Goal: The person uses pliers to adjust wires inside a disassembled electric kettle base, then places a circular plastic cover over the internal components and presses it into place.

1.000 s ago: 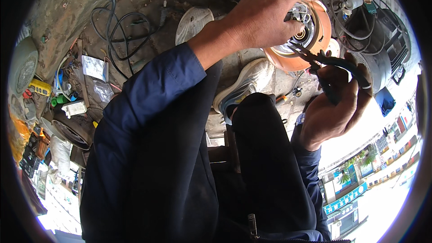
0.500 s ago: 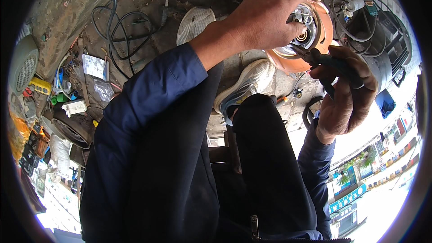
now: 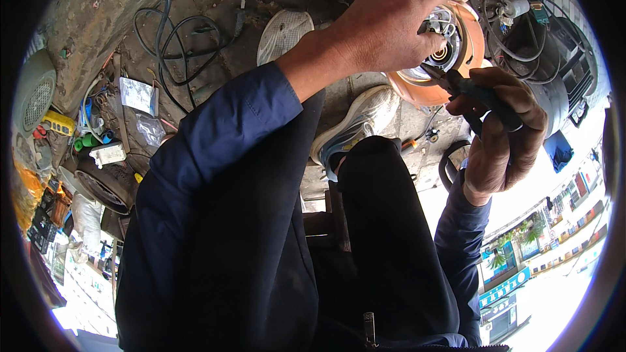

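An orange round housing (image 3: 471, 58) with metal rings and a coiled element in its centre stands on the ground beyond my right shoe. Over its left side lies my left hand (image 3: 398, 23), thumb and fingers closed on the inner metal part; what exactly they pinch is partly hidden. My right hand (image 3: 505, 130) is wrapped around dark-handled pliers (image 3: 479, 93). The pliers' jaws point up and left into the housing, close below my left thumb. Whether they grip anything there is too small to tell.
A dark motor-like body (image 3: 564, 58) with loose cables stands right of the housing. At the left lie a coiled black cable (image 3: 160, 45), a plastic packet (image 3: 138, 96), a yellow device (image 3: 59, 123) and assorted parts. My shoes (image 3: 365, 114) flank the near ground.
My right hand has shifted and turned slightly, and the pliers' angle has changed a little near the coil. My left hand stays in almost the same place.
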A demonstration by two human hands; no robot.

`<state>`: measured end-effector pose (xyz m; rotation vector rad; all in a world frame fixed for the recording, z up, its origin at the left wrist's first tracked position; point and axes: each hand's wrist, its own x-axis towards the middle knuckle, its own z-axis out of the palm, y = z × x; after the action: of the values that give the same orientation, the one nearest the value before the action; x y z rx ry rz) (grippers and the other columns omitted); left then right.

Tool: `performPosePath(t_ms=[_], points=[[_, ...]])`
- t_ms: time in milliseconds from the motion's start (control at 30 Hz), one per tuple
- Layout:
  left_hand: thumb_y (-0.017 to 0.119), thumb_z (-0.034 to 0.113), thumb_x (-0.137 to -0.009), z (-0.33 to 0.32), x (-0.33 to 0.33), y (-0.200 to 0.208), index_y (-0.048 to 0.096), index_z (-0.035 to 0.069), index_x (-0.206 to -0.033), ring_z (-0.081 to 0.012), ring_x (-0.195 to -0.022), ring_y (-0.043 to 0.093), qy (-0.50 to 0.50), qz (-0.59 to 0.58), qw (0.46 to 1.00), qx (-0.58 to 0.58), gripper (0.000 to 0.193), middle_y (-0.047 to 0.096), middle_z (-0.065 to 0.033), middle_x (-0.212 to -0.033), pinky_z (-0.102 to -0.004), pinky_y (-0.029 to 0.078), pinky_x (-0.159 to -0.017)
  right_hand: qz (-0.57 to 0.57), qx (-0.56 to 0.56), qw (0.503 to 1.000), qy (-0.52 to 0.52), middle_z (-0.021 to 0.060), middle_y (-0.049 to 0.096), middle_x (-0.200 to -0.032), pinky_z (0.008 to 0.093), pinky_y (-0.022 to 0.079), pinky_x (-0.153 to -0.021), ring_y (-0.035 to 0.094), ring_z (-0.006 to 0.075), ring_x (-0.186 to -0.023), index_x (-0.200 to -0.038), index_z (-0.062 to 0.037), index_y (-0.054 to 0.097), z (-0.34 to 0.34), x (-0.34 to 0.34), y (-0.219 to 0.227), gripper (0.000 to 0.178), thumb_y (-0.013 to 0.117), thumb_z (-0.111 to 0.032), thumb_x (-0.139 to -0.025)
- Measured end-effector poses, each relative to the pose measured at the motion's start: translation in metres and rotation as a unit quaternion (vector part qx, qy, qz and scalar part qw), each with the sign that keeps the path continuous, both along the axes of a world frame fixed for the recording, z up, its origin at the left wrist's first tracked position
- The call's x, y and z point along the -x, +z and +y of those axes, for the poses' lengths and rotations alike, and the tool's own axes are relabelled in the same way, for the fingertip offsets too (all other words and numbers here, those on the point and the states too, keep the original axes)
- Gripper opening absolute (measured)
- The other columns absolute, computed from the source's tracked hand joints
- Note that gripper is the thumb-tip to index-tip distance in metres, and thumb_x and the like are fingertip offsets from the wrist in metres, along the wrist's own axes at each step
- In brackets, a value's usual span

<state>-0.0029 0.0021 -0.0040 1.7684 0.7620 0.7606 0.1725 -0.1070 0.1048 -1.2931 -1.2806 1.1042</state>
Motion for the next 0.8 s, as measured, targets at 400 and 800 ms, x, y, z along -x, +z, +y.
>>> performPosePath(t_ms=[400, 800], points=[[0.073, 0.006, -0.088, 0.0, 0.001, 0.0, 0.056, -0.005, -0.149, -0.0471, -0.143, 0.053, 0.005, -0.022, 1.0, -0.002, 0.064, 0.057, -0.0296, -0.149, -0.0507, 0.043, -0.121, -0.072, 0.007, 0.934, -0.35, 0.0287, 0.075, -0.112, 0.0363, 0.061, -0.076, 0.073, 0.0262, -0.072, -0.139, 0.0064, 0.05, -0.025, 0.048, -0.006, 0.038, 0.056, -0.016, -0.109], [0.072, 0.007, -0.088, -0.002, -0.001, -0.007, 0.055, -0.005, -0.15, -0.0476, -0.143, 0.052, 0.002, -0.01, 1.0, 0.0, 0.065, 0.056, -0.0302, -0.149, -0.0512, 0.042, -0.121, -0.041, -0.013, 0.993, -0.113, 0.0378, 0.068, -0.132, 0.0429, 0.064, -0.095, 0.08, 0.0331, -0.083, -0.141, 0.0101, 0.051, -0.018, 0.008, -0.003, 0.042, 0.056, -0.011, -0.105]])
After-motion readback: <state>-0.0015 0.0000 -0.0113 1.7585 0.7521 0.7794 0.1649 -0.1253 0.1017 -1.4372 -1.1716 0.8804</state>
